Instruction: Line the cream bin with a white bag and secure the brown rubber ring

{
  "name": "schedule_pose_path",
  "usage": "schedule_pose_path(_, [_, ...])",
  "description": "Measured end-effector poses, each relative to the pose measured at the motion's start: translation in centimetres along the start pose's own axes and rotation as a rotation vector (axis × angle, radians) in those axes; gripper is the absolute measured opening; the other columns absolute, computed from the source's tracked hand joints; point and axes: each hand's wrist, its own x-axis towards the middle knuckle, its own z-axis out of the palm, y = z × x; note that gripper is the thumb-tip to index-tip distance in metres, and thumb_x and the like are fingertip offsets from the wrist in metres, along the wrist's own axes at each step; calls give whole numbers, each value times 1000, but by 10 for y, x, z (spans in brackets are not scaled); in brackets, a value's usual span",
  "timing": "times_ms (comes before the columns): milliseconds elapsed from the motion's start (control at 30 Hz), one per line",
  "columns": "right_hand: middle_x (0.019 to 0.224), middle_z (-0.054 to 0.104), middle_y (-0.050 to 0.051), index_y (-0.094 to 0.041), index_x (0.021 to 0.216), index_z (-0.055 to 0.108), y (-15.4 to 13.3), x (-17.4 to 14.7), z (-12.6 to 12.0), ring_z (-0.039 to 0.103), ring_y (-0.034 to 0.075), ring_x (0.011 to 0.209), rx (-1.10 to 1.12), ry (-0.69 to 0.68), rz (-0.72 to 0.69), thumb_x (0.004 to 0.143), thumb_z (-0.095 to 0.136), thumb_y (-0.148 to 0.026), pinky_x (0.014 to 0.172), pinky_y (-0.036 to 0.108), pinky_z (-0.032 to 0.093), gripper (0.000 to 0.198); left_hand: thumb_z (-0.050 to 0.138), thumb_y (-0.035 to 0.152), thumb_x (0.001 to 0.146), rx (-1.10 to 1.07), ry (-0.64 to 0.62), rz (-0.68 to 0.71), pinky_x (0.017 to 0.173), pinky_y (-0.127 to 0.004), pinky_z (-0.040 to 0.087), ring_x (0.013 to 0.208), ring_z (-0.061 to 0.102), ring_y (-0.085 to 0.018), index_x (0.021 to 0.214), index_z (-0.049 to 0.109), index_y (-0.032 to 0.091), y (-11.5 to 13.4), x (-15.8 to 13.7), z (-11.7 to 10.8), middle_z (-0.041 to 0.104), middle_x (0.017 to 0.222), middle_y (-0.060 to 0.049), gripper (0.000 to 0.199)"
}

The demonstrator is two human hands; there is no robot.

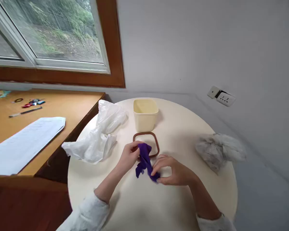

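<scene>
Light sleeves (86, 211) reach over the table's (146, 208) near side. The left hand (128, 157) pinches the purple cloth's (145, 157) upper end, fingers closed; the right hand's (175, 170) fingers nearly meet around its lower end, probably keeping it raised near the table's middle. Beyond sit a brown square ring (156, 143) and cream tub (145, 121). A white bag (96, 139) overhangs the left edge, a grey bag (218, 150) the right; room remains between it and the right hand.
</scene>
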Motion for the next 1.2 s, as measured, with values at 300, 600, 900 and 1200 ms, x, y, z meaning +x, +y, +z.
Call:
schedule_pose_path(300, [67,59,-1,-18,70,61,9,11,12,48,11,65,77,373,369,85,47,-36,62,24,34,27,47,25,80,-28,-22,103,62,-23,46,68,60,-15,90,68,12,1,-1,-4,68,76,-3,26])
schedule_pose_path(600, [66,49,-2,-18,68,56,11,19,27,43,13,67,261,578,278,82,51,-35,66,25,33,23,48,17,79,48,-82,267,75,-26,49,87,62,-18,91,70,16,2,-3,0,66,96,-7,25])
schedule_pose_path(900, [65,40,-3,-19,71,49,15,17,24,37,9,61,747,717,209,85,50,-39,59,22,34,24,46,14,78,88,9,248,52,-22,51,57,61,-11,91,69,18,-13,-3,-5,67,79,-2,26])
schedule_pose_path(1200, [74,57,-1,-19,85,61,11,13,19,49,9,68,803,638,271,79,61,-35,64,21,38,17,56,16,77,15,43,304,56,-22,49,63,58,-12,90,66,17,-4,-3,-5,59,70,-1,16])
